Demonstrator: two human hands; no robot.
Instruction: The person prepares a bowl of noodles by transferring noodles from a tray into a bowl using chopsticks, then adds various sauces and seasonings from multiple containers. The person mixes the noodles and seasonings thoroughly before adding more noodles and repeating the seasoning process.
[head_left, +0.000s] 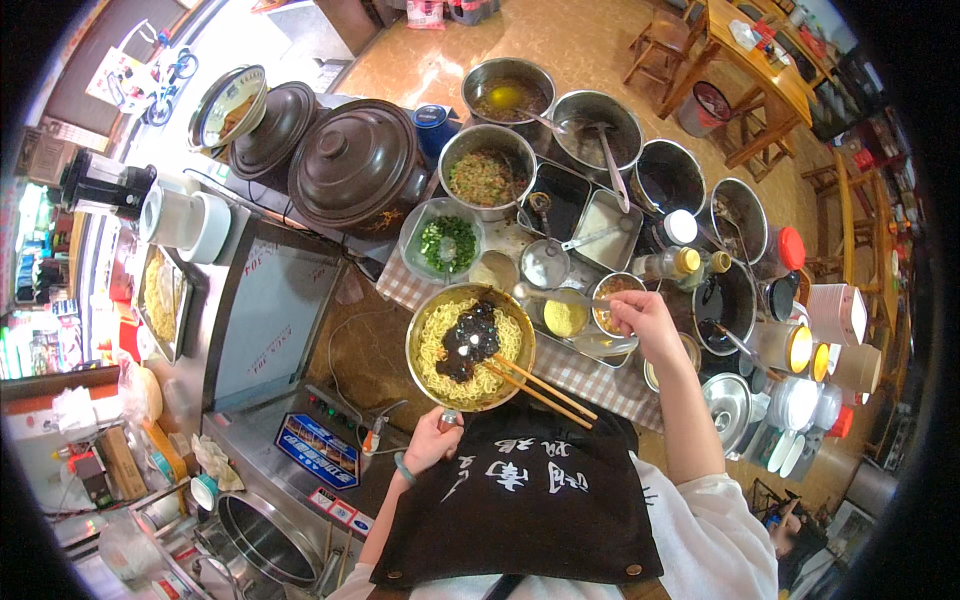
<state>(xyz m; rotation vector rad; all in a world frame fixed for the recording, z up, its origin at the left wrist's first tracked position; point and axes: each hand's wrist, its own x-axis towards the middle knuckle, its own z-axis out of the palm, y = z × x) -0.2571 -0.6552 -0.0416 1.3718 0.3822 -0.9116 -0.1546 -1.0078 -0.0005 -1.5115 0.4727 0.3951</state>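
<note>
My left hand (433, 444) grips the wooden handle of a metal pan (530, 337). Yellow noodles (429, 345) fill the pan, topped by a dark sauce (469, 330) with small white spots. A pair of wooden chopsticks (551, 391) leans in the noodles and juts over the rim. In my right hand (643, 319) is a long-handled metal spoon (566, 298), its bowl near the pan's right rim. Below the spoon stands a container of yellow powder (564, 318); a bowl of orange-red bits (611, 289) is close to my fingers. What the spoon carries is too small to tell.
Chopped scallions (450, 241) sit in a plastic tub beyond the pan. Several steel pots, including one of minced filling (480, 176), crowd the counter. Lidded brown crocks (358, 165) stand at the back left. Seasoning jars (679, 261) and a round steel lid (726, 412) lie rightward.
</note>
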